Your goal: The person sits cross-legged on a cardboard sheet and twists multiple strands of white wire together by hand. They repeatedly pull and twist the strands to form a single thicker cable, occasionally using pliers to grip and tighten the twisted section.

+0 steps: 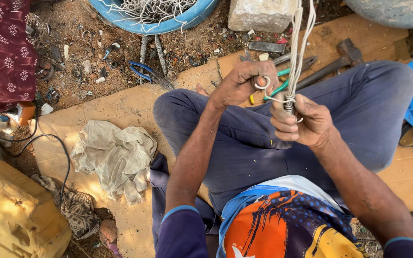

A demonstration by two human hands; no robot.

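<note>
- Your lap and legs: crossed, in dark blue trousers (pixel 244 143), seated on a sheet of brown cardboard (pixel 120 100) laid over bare ground. All the work sits above the knees.
- Pale crumpled rag (pixel 115 155): on the cardboard to your left, well apart from both hands.
- Blue tub (pixel 197 16): top of view, holding a tangle of pale wire; well beyond your left hand.
- Wire bundle (pixel 298 45): several pale strands gathered side by side. Its long axis runs nearly upright in the view, from the top edge down to your right hand, leaning slightly leftwards as it descends. It lies between your two hands, closer to the right.
- Your right hand (pixel 304 124): closed around the lower end of the wire bundle, thumb across the front, gripping where a strand is wound about the others.
- Your left hand (pixel 244 81): closed, just left of the bundle and slightly higher, pinching a loose loop of wire (pixel 262 84) that leads across to the wound section. A green-handled tool (pixel 280 83) shows between the hands; you cannot tell whether the left hand grips it or it lies behind.
- Hammer (pixel 345 57): on the cardboard beyond your right knee, untouched.
- Blue-handled pliers (pixel 149 74): on the ground beyond your left knee, untouched.
</note>
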